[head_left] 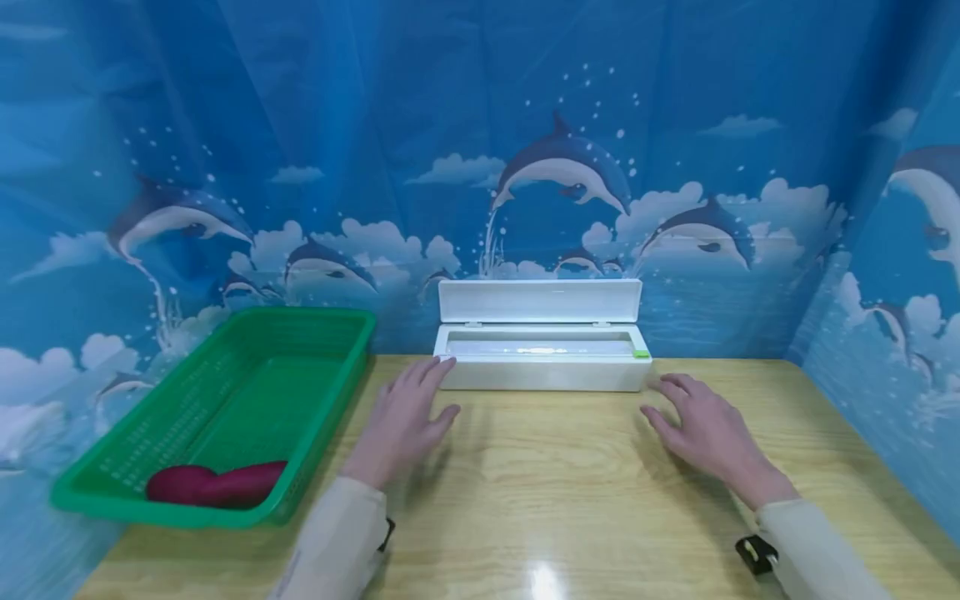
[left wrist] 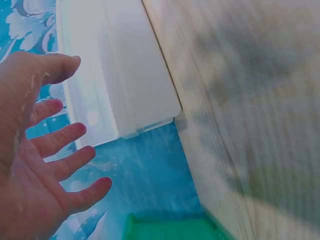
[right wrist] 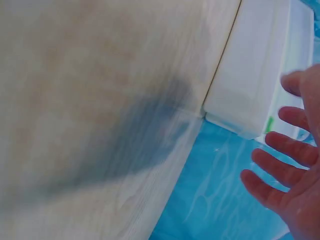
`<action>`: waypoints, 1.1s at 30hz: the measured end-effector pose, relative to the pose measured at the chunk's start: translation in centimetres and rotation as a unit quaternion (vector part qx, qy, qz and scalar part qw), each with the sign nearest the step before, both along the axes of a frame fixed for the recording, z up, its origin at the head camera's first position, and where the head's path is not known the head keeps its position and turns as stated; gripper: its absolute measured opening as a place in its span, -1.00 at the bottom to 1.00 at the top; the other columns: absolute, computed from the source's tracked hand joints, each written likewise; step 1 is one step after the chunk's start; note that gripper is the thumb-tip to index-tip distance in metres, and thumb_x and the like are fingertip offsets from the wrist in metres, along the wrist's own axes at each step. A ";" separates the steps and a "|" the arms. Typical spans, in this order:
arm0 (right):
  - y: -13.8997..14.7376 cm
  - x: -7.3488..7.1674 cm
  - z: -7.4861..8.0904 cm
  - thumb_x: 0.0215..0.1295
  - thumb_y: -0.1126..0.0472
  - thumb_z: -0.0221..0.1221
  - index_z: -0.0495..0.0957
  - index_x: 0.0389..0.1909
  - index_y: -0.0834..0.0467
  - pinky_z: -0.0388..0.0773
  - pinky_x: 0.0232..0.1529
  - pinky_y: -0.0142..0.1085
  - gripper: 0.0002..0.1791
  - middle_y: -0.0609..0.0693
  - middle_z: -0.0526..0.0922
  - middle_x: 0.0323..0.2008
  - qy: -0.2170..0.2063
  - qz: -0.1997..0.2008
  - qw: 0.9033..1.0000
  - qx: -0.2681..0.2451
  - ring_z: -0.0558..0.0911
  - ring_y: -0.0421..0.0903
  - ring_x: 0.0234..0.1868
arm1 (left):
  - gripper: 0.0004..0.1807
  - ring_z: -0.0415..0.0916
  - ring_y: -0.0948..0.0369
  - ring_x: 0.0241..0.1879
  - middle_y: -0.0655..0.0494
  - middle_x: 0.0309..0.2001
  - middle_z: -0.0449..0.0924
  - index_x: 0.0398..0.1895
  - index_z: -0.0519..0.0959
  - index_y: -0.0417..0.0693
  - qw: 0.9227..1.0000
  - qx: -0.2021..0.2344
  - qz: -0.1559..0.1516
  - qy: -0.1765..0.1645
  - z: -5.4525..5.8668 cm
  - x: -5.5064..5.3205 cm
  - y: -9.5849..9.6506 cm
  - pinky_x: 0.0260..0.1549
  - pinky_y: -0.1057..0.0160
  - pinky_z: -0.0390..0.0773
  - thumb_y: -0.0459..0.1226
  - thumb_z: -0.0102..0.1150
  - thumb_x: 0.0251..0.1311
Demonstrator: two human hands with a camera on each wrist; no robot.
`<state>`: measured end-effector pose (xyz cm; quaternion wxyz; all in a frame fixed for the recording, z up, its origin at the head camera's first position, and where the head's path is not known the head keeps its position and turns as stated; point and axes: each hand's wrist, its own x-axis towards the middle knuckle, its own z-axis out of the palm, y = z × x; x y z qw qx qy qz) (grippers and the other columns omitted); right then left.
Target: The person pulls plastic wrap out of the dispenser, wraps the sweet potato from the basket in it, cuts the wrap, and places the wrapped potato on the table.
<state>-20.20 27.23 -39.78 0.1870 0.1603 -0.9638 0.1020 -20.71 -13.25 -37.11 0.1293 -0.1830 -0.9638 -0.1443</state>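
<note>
At left on the table (head_left: 555, 492), a green basket (head_left: 262, 392) with a dark-red object (head_left: 213, 487) in its near end; behind, a blue curtain (head_left: 420, 75) with dolphins (head_left: 558, 160) and clouds (head_left: 459, 170).

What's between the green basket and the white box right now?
In the head view, the left hand is in the gap between the green basket and the white box, above the wooden table.

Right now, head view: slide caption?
Left hand and right hand near an open white box; green basket at left.

Both off-white sleeves (head_left: 333, 537) have small black fittings (head_left: 756, 555) beside them.
</note>
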 end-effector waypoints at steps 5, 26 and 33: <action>-0.1 -2.7 -0.1 0.42 0.14 0.23 0.60 0.13 0.30 0.62 -0.07 0.26 -0.62 0.35 0.63 0.08 0.019 -0.003 0.998 -0.053 0.64 0.33 0.04 | -0.26 0.34 -0.13 0.45 -0.12 0.45 0.39 0.54 0.26 0.02 1.000 -0.004 -0.008 -0.024 0.2 -2.3 0.3 0.27 -0.36 0.44 -0.07 0.28 0.36; 0.4 -7.7 1.4 0.54 0.06 0.06 0.49 0.34 0.25 0.53 -0.03 0.16 -0.51 0.31 0.52 0.11 -0.097 0.039 0.993 -0.058 0.54 0.23 0.04 | -0.13 0.12 -0.17 0.56 0.00 0.50 0.37 0.62 0.09 0.11 0.995 -0.012 -0.008 -0.101 -0.9 -8.6 0.8 0.42 -0.47 0.11 0.16 0.17 0.37; -0.1 -9.7 2.6 0.53 0.09 0.01 0.46 0.36 0.31 0.25 -0.25 -0.16 -0.48 0.25 0.39 -0.11 -0.157 0.045 0.986 -0.035 0.33 0.04 -0.21 | -0.16 0.10 -0.12 0.57 0.00 0.53 0.30 0.62 0.09 0.09 0.992 -0.008 0.002 -0.124 -0.4 -9.7 1.0 0.44 -0.49 0.00 0.24 -0.01 0.43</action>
